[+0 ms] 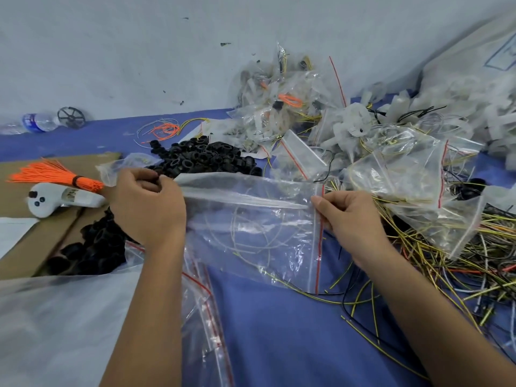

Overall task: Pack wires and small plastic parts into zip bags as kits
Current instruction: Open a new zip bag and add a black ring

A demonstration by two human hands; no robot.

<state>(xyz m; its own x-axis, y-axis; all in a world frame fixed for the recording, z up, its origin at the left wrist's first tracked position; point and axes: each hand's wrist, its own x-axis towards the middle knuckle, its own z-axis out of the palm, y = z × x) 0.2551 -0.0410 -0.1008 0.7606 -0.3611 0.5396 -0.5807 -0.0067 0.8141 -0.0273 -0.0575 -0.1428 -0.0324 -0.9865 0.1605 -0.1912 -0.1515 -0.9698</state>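
On a blue work surface [279,331], a person holds a clear zip bag [251,227] stretched between both hands, its red-striped zip edge turned to the right. At the bag's left end, the left hand [148,208] has its fingers curled in, pinching the plastic at the top corner; whether it also holds a small dark part there cannot be told. At the bag's right end, the right hand [351,216] pinches the zip strip between thumb and curled fingers. Thin pale wires [251,236] show through the plastic, coiled inside the bag. Just behind the bag lies a heap of black plastic rings [206,157], and more black rings [95,247] sit to its left, beside flat cardboard [25,255]. Left of the bag, a tied bundle of orange wires [55,174] rests above a white controller [53,201]. Right of the bag sprawls a tangle of yellow-and-black wires [446,269], partly under other clear bags [405,174]. Behind the bag, against a pale wall [139,51], filled bags [279,107] and white plastic parts [354,121] are piled. Below the bag, empty zip bags [206,317] lie next to a sheet of white plastic [55,331]. Far to the bag's left, near the wall, a water bottle [33,122] lies on its side by a black wheel-shaped part [71,117].
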